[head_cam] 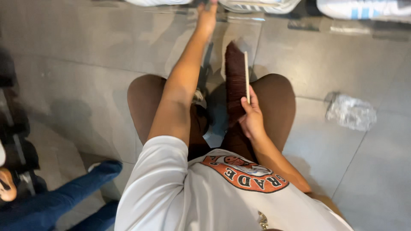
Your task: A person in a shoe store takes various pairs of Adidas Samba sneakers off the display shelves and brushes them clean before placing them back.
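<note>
My right hand point(251, 117) grips a brush point(236, 79) with dark maroon bristles and a pale wooden back, held upright between my knees. My left hand point(206, 17) is stretched far forward to the top edge of the view, reaching toward white shoes point(257, 6) on the floor; its fingers are partly cut off by the frame, so whether it holds anything is unclear. I am squatting in dark brown shorts point(143, 100) and a white printed shirt.
Grey tiled floor point(85, 51) all around. A crumpled clear plastic bag point(350, 112) lies at right. Another white shoe with blue stripes point(364, 8) sits top right. Another person's blue-jeaned leg point(64, 196) and dark objects are at the left edge.
</note>
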